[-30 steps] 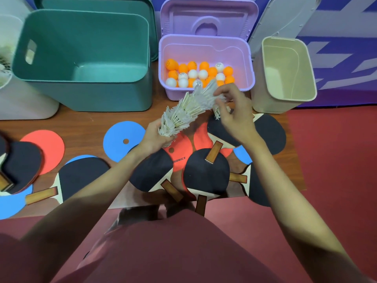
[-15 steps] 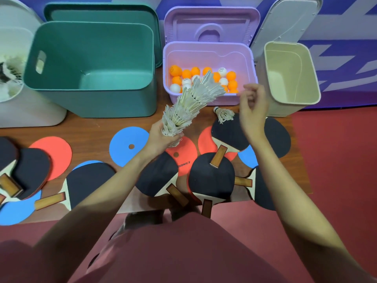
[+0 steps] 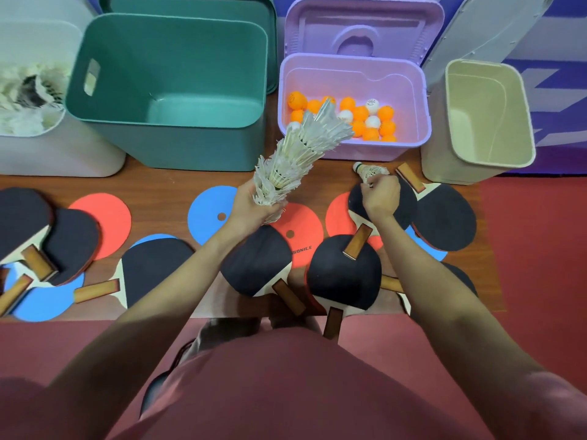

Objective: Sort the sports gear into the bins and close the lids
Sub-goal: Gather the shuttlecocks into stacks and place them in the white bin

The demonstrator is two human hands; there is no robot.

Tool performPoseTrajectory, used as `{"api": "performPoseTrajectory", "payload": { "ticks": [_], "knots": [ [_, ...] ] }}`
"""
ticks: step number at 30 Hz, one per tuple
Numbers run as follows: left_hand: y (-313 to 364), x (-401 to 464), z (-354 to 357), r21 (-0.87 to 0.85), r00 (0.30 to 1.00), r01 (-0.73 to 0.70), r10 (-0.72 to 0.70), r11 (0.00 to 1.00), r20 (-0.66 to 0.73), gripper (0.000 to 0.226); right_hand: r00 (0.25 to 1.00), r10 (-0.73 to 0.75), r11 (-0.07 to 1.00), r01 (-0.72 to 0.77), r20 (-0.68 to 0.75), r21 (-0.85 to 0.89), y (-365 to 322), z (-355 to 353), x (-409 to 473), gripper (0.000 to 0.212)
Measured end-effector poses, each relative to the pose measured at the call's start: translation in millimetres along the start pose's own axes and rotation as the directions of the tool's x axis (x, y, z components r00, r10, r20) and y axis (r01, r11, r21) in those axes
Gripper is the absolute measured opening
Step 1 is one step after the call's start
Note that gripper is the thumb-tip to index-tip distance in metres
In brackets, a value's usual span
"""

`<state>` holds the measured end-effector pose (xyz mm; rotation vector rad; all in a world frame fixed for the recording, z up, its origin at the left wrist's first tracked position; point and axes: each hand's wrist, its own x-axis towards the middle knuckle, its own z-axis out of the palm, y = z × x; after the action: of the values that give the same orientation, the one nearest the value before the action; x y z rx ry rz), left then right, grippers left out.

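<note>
My left hand (image 3: 259, 207) grips the lower end of a long stack of nested white shuttlecocks (image 3: 298, 154), which slants up and right toward the purple bin (image 3: 409, 144). My right hand (image 3: 379, 195) pinches the feathers of a single shuttlecock (image 3: 368, 170) lying on the wooden floor just before the purple bin. That bin holds several orange and white balls (image 3: 362, 117). Black table tennis paddles (image 3: 344, 276) and red and blue flat discs (image 3: 209, 214) are scattered over the floor.
A green bin (image 3: 104, 128) with nothing in it stands at the back centre, its lid behind. At far left a white bin (image 3: 60, 157) holds shuttlecocks. A beige bin (image 3: 444, 166) stands at the right. The purple lid (image 3: 362, 30) leans behind its bin.
My right hand dropped from beside the stack's top down to the single shuttlecock on the floor and took hold of it. The left hand kept the stack raised.
</note>
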<state>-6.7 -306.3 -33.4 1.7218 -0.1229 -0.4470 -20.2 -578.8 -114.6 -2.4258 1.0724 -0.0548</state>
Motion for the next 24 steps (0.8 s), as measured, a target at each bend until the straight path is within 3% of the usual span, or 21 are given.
{"api": "performPoseTrajectory", "payload": {
  "ticks": [3,6,10,14,16,19,24],
  "knots": [
    [-2,-1,-9,0.027,1.000,0.004,-0.004,1.000,-0.005,0.031,0.995,-0.066,0.997,0.069,-0.077,0.029,2,-11,-4,0.017],
    [-3,-3,-18,0.012,0.999,0.032,-0.032,0.999,0.013,0.029,0.970,-0.153,0.957,0.193,-0.189,0.217,-8,-33,-23,0.015],
    [1,-10,-32,0.020,0.999,0.030,-0.030,0.999,0.013,0.032,0.912,-0.213,0.781,0.375,-0.351,0.499,-43,-77,-67,0.012],
    [5,-14,-53,0.023,0.998,0.059,-0.059,0.998,0.010,0.027,0.843,-0.208,0.620,0.505,-0.495,0.600,-89,-116,-96,0.004],
    [8,-15,-65,0.015,0.998,0.068,-0.068,0.998,0.017,0.027,0.851,-0.220,0.568,0.509,-0.477,0.647,-109,-126,-103,0.005],
    [8,-17,-92,0.026,0.998,0.059,-0.060,0.998,0.004,0.031,0.866,-0.371,0.579,0.498,-0.335,0.645,-137,-122,-111,0.005],
    [7,-22,-151,0.095,0.999,0.022,-0.025,0.995,0.027,0.029,0.786,-0.607,0.571,0.532,-0.114,0.625,-189,-94,-127,0.003]
  ]
}}
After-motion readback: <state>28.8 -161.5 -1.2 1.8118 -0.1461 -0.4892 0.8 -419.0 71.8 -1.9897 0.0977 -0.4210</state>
